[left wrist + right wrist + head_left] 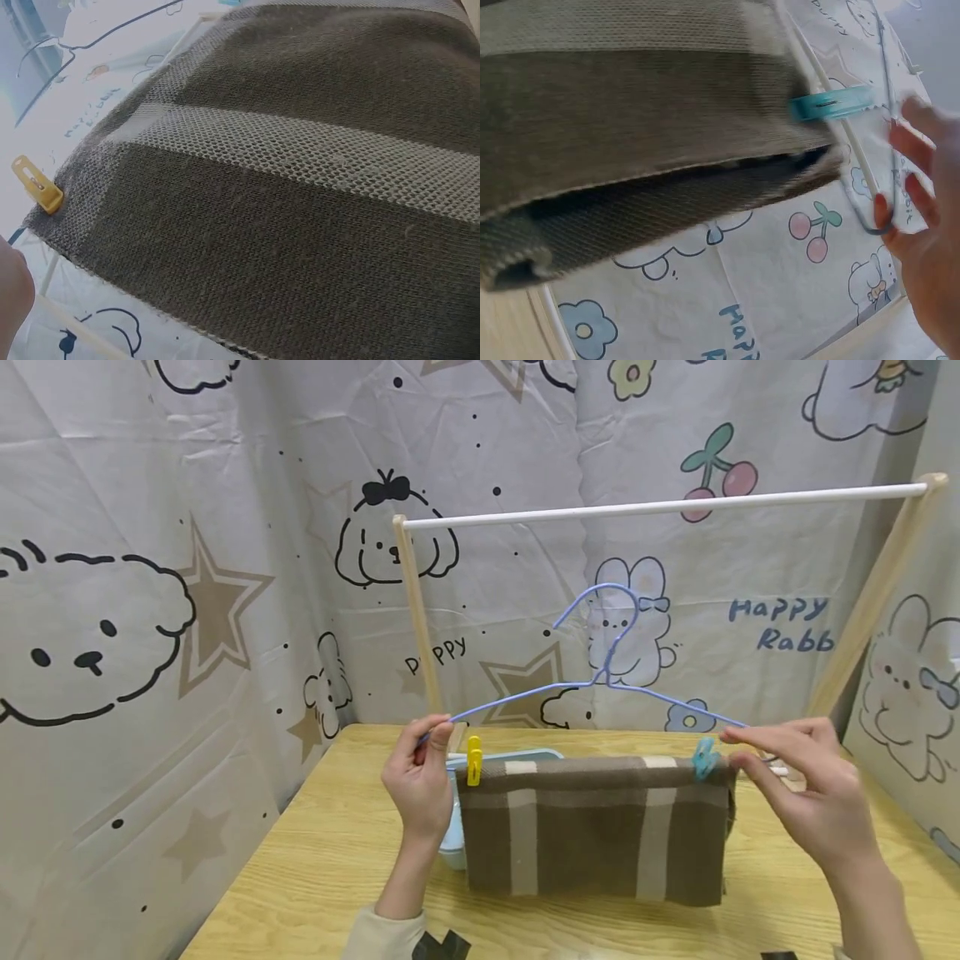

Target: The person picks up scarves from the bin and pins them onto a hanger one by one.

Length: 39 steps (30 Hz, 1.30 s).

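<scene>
A lilac wire clothes hanger (pixel 517 695) is held up with its hook upward. My left hand (pixel 422 777) pinches its left end. Over its lower bar hangs a folded brown knitted cloth with pale stripes (pixel 588 839). A yellow clothespin (pixel 474 762) clips the cloth's upper left corner. Near the upper right corner sits a teal clothespin (pixel 704 758). My right hand (pixel 813 785) is at the hanger's right end, thumb and fingers apart; in the right wrist view it is blurred beside the wire (pixel 889 112), and its exact contact is unclear.
A wooden rack with a white top rail (pixel 660 508) stands behind the hanger. A light blue tray (pixel 453 852) sits on the wooden table (pixel 322 852), partly hidden by the cloth. Printed curtain fabric (pixel 262 468) surrounds the table's back and sides.
</scene>
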Each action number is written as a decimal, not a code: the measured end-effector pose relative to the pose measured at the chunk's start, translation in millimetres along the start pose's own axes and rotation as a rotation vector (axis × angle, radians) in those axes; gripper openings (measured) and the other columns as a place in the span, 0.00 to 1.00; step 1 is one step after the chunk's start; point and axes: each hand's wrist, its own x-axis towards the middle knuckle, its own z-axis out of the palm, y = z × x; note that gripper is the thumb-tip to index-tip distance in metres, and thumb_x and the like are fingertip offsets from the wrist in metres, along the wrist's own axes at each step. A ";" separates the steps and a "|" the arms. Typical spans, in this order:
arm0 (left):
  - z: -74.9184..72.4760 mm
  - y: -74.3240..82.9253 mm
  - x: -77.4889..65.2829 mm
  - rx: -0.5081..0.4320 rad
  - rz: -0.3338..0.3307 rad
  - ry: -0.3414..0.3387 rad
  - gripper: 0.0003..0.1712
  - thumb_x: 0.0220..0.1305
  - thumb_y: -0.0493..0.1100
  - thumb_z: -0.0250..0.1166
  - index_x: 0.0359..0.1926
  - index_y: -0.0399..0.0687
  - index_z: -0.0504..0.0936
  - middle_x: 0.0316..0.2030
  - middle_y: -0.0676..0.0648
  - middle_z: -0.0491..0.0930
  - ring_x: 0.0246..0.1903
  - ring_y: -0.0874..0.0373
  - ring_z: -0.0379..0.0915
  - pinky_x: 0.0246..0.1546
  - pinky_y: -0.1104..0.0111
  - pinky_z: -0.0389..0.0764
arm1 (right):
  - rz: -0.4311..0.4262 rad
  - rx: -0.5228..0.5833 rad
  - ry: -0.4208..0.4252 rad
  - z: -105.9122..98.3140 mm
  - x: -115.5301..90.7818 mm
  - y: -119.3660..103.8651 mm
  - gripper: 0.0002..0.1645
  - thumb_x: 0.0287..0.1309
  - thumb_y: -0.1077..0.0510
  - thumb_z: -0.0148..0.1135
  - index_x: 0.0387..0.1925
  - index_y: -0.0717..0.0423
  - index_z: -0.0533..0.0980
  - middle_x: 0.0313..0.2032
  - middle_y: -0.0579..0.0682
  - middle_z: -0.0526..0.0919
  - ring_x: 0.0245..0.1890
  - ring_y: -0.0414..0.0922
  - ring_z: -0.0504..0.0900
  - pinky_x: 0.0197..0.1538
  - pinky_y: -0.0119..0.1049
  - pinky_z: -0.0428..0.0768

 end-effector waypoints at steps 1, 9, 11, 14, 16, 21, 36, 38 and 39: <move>-0.2 0.4 0.3 -0.001 -0.004 0.003 0.06 0.62 0.34 0.67 0.35 0.31 0.84 0.19 0.46 0.70 0.17 0.67 0.49 0.16 0.73 0.52 | 0.015 0.047 0.046 -0.5 0.7 -1.6 0.22 0.61 0.53 0.69 0.37 0.74 0.83 0.41 0.52 0.86 0.40 0.36 0.74 0.47 0.18 0.70; 1.6 2.6 0.8 -0.002 0.004 0.003 0.07 0.63 0.36 0.67 0.35 0.32 0.84 0.19 0.44 0.69 0.17 0.66 0.49 0.16 0.73 0.52 | 0.148 -0.223 0.015 -9.5 -7.2 12.2 0.22 0.66 0.54 0.65 0.48 0.72 0.80 0.44 0.35 0.80 0.44 0.23 0.75 0.46 0.12 0.71; 2.1 1.9 0.2 0.001 0.005 0.004 0.07 0.62 0.36 0.68 0.35 0.33 0.84 0.19 0.44 0.70 0.17 0.67 0.50 0.16 0.73 0.52 | 0.137 -0.251 -0.010 -9.3 -8.5 14.8 0.17 0.67 0.58 0.63 0.46 0.70 0.82 0.37 0.34 0.81 0.38 0.21 0.74 0.42 0.10 0.69; 2.4 1.9 0.0 0.002 -0.005 0.005 0.07 0.62 0.36 0.68 0.35 0.33 0.84 0.19 0.44 0.69 0.18 0.67 0.50 0.17 0.73 0.53 | 0.070 -0.240 0.008 -5.7 -5.9 13.8 0.16 0.68 0.57 0.62 0.40 0.69 0.84 0.26 0.40 0.79 0.28 0.23 0.67 0.34 0.11 0.63; 2.5 2.1 0.3 -0.005 -0.023 -0.007 0.07 0.62 0.36 0.68 0.36 0.32 0.84 0.20 0.47 0.70 0.18 0.66 0.51 0.18 0.73 0.54 | 0.021 -0.200 0.027 -3.0 -2.0 10.1 0.19 0.68 0.54 0.62 0.37 0.71 0.84 0.20 0.44 0.73 0.24 0.26 0.62 0.31 0.14 0.58; 1.9 4.4 3.4 -0.015 -0.076 -0.071 0.08 0.64 0.37 0.67 0.38 0.33 0.84 0.26 0.55 0.77 0.20 0.64 0.55 0.20 0.73 0.58 | 0.004 -0.049 0.097 2.1 5.0 0.1 0.19 0.64 0.57 0.66 0.36 0.75 0.83 0.15 0.44 0.62 0.22 0.30 0.55 0.27 0.19 0.50; -21.1 -1.7 20.5 -0.089 -0.307 -0.208 0.24 0.76 0.52 0.54 0.56 0.34 0.76 0.40 0.55 0.78 0.32 0.63 0.76 0.29 0.74 0.80 | 0.034 0.003 0.186 4.5 1.0 -9.5 0.16 0.60 0.63 0.68 0.34 0.79 0.82 0.16 0.44 0.64 0.21 0.29 0.56 0.25 0.17 0.50; -27.3 -9.6 23.8 -0.092 -0.347 -0.187 0.24 0.77 0.51 0.52 0.56 0.33 0.75 0.40 0.55 0.78 0.33 0.64 0.76 0.29 0.73 0.81 | 0.031 0.024 0.195 4.9 1.4 -8.7 0.16 0.60 0.64 0.68 0.34 0.80 0.82 0.17 0.44 0.66 0.21 0.29 0.57 0.25 0.17 0.51; -30.3 -14.3 25.1 -0.089 -0.374 -0.176 0.22 0.78 0.49 0.51 0.55 0.33 0.75 0.40 0.54 0.78 0.33 0.64 0.76 0.29 0.73 0.82 | 0.030 0.035 0.202 5.1 1.7 -8.2 0.15 0.59 0.65 0.68 0.34 0.81 0.81 0.17 0.43 0.66 0.22 0.29 0.58 0.26 0.16 0.52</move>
